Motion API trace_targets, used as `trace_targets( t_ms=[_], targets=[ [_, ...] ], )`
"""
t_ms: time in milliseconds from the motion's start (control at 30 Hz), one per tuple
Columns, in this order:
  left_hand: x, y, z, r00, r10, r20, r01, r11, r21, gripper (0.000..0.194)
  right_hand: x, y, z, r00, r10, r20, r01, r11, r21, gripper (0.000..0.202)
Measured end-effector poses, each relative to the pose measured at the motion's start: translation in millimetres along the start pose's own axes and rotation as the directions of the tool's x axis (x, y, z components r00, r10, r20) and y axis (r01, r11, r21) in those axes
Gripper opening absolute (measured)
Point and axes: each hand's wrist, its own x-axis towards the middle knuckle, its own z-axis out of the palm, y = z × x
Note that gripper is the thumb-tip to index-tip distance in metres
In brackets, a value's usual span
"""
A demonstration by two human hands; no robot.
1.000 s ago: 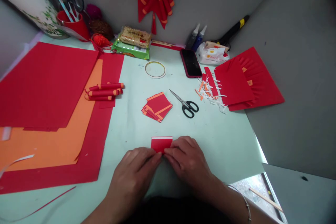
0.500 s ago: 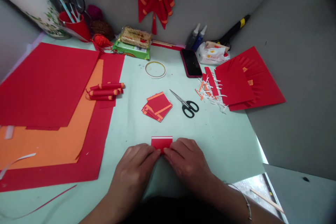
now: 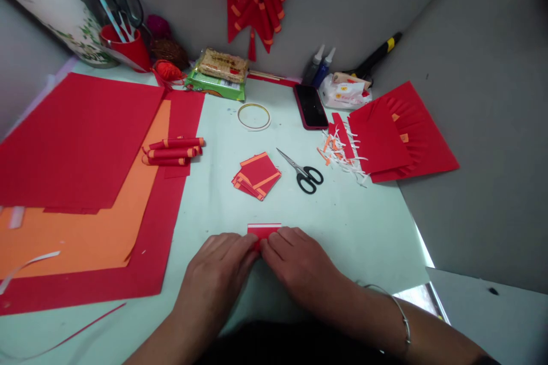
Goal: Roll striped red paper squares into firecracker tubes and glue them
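My left hand [image 3: 220, 268] and right hand [image 3: 299, 262] both have fingertips closed on a small red rectangular piece of paper [image 3: 268, 232], flat white strip [image 3: 264, 226] along its far edge, lying on the pale green tabletop [image 3: 359, 228] right in front of me. Near edge is under my fingers; can't see its shape there. Risks, my read: uneven pressure between the hands would skew it; pressing too hard could crease it. If the strip is sticky (can't confirm), a stray fingertip could catch on it. Steel scissors with black handles [image 3: 303, 172] and a fanned stack of red paper cards with orange bands [image 3: 260, 174] lie beyond, apart from both hands. Versus half a second ago: less red shows between fingertips and strip, so my fingers are closer to it. Scissors and stack haven't moved on the tabletop.
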Motion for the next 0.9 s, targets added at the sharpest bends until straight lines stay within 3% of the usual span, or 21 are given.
trace_targets(
  t_ms=[267,400,500,600,667,733,900],
  targets=[
    [2.4,-5.0,1.1,0.999,-0.032,-0.035,0.029,0.996,-0.087,0.016,11.8,8.3,-0.5,0.988,-0.043,0.146,0.035,0.998,0.054,0.027],
    [-4.9,-3.1,-6.3,0.974,-0.14,-0.179,0.12,0.986,-0.118,0.016,12.8,11.9,6.3,0.992,-0.009,0.127,0.002,0.998,0.056,0.021],
    [-12.3,0.1,-14.8,0.896,-0.381,-0.227,0.328,0.914,-0.239,0.012,14.4,17.4,5.2,0.993,0.106,0.053,-0.112,0.986,0.122,0.015],
    [-12.0,4.8,-18.9,0.788,-0.616,-0.001,0.549,0.703,-0.453,0.019,21.8,22.3,-4.0,0.971,0.225,-0.079,-0.2,0.949,0.243,0.013],
    [-5.7,8.6,-19.2,0.704,-0.685,0.187,0.643,0.504,-0.577,0.027,30.1,21.9,-10.2,0.944,0.28,-0.173,-0.222,0.93,0.291,0.011],
    [3.0,12.1,-19.1,0.659,-0.701,0.274,0.65,0.346,-0.677,0.035,39.5,17.6,-12.5,0.924,0.303,-0.234,-0.227,0.926,0.303,0.011],
    [18.1,14.3,-20.4,0.587,-0.783,0.203,0.636,0.292,-0.714,0.035,58.1,1.2,-3.4,0.87,0.321,-0.373,-0.246,0.94,0.237,0.015]
  ],
)
